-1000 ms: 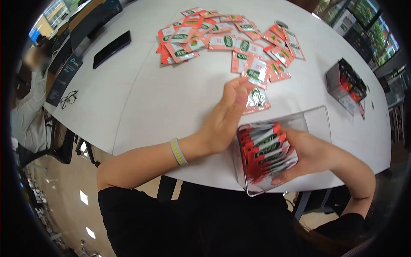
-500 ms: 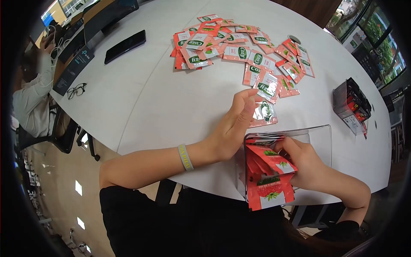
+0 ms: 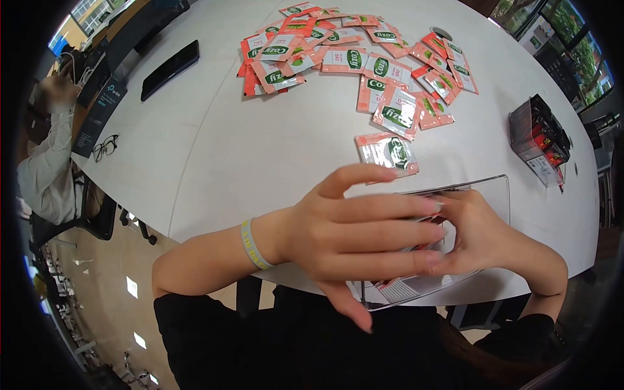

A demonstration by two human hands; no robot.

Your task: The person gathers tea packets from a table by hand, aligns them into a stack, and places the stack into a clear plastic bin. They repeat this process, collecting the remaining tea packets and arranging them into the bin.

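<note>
Clear rectangular plastic box (image 3: 494,198) with red-and-white sachets (image 3: 398,291) is parked at 4 o'clock, probably for easy reach. Left hand (image 3: 325,234): fingers spread wide over it. Right hand (image 3: 487,234): curled in, grip can't be told.

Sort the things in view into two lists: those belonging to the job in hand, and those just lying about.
Job in hand:
- left hand, spread over the clear box
- right hand, at the box
- packets inside, partly hidden
- loose packets, probably

Lying about, seemingly:
- phone
- glasses
- smaller box, far right
</note>
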